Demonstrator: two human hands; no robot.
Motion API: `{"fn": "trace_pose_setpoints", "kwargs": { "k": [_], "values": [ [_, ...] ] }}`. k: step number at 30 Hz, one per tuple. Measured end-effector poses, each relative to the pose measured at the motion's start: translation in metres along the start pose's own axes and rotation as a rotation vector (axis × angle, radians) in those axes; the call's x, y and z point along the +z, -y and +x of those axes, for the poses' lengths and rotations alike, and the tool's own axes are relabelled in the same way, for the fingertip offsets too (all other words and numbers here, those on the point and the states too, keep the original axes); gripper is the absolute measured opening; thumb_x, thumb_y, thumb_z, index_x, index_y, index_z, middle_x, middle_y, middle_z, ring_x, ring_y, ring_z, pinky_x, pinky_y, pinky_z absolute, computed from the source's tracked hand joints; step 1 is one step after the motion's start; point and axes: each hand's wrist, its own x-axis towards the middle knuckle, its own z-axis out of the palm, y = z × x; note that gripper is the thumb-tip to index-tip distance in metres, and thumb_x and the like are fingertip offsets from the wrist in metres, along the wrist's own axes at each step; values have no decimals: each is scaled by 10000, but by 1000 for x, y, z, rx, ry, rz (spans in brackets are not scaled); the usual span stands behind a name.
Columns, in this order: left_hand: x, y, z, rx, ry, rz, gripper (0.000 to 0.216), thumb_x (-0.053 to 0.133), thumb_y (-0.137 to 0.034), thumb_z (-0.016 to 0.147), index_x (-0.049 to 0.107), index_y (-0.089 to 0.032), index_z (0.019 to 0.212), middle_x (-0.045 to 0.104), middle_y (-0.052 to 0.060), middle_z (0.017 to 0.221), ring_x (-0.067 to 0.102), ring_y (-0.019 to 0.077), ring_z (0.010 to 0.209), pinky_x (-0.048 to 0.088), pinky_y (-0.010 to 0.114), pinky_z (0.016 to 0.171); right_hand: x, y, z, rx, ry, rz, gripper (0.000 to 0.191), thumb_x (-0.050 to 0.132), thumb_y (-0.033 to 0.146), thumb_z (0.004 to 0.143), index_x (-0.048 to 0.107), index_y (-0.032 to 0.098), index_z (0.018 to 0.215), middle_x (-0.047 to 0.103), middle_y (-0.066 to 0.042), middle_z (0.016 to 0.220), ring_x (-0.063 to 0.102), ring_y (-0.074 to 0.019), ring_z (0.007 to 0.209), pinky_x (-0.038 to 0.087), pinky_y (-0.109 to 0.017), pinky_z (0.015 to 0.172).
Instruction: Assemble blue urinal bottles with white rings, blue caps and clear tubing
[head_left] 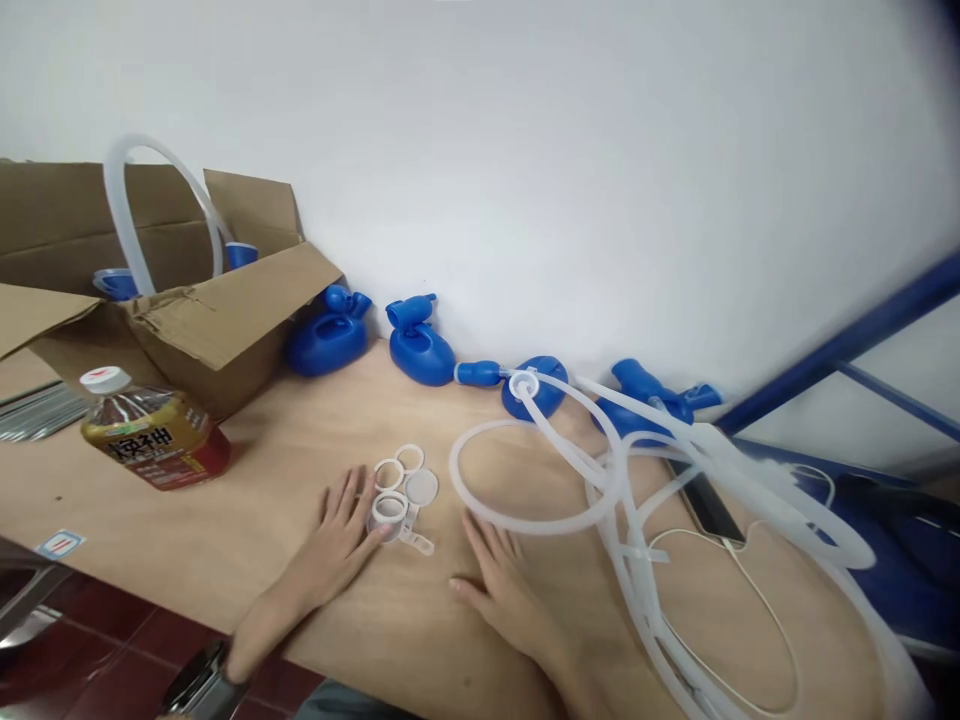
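A single camera, worn on the person's head, looks from above the near edge of the desk (pixel 420 625), facing forward and down. It stands close: the left hand (pixel 346 530) and right hand (pixel 501 580) reach in from below, between near and far edges. Beyond the far edge, the wall (pixel 562 170) fills the upper part. The near edge slants down rightward, with floor (pixel 86 645) showing under its left stretch.
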Motion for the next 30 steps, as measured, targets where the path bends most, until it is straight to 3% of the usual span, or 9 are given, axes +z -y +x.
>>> {"fn": "trace_pose_setpoints", "kwargs": {
  "k": [4,6,10,13,16,19,22,26,30],
  "values": [
    [7,-13,40,39,74,-116,696,255,-525,1125,157,-206,1735,208,165,1789,158,349,1672,264,635,1291,-24,-16,-2,89,-289,509,932,678,603,947,255,289,1715,477,-144,1678,417,-336,1580,377,-612,1266],
    [8,-17,54,25,89,-145,684,261,-517,1126,172,-217,1734,219,179,1785,153,358,1672,263,670,1277,-38,-22,-8,72,-447,780,844,677,680,930,418,292,1634,635,-160,1532,598,-352,1438,492,-600,1178],
    [-10,-31,82,29,97,-197,694,306,-546,1109,283,-198,1709,258,206,1773,194,392,1658,246,709,1265,-43,-15,-28,54,-631,1067,474,659,703,944,731,268,1118,819,-138,1124,778,-360,1126,603,-562,1011],
    [-46,-59,114,143,-23,-267,688,413,-554,1079,382,-185,1660,360,206,1730,269,392,1632,210,684,1293,-20,6,-42,85,-546,1078,463,700,724,908,734,270,990,821,-114,966,792,-357,1035,606,-543,979],
    [-85,-104,158,341,-87,-403,639,455,-496,1082,381,-213,1650,430,163,1691,404,320,1564,316,507,1300,8,33,-48,94,-426,1050,486,689,736,915,759,260,977,822,-94,992,770,-337,1104,547,-520,1075],
    [-107,-152,204,365,-4,-365,566,395,-452,1105,443,-190,1604,432,160,1680,338,311,1599,286,452,1308,26,60,-47,49,-331,1031,506,692,747,912,793,260,1008,821,-88,1119,727,-321,1217,477,-491,1163],
    [-108,-184,241,339,91,-313,611,539,-525,1034,525,-174,1534,616,193,1467,571,374,1399,440,478,1175,32,79,-46,51,-259,949,597,678,783,898,791,274,1190,770,-102,1330,650,-331,1352,430,-481,1209],
    [-102,-190,264,338,193,-215,679,726,-428,905,545,-189,1514,675,186,1335,698,360,1177,533,440,1012,23,78,-54,174,-203,876,776,680,834,852,703,292,1407,707,-107,1457,654,-337,1351,466,-479,1175],
    [-106,-179,275,351,233,-119,521,694,-417,972,607,-191,1433,669,155,1349,695,302,1152,557,455,996,-23,53,-72,182,-305,743,761,580,880,873,798,238,1220,845,-104,1041,788,-307,986,603,-426,911]
  ]
}}
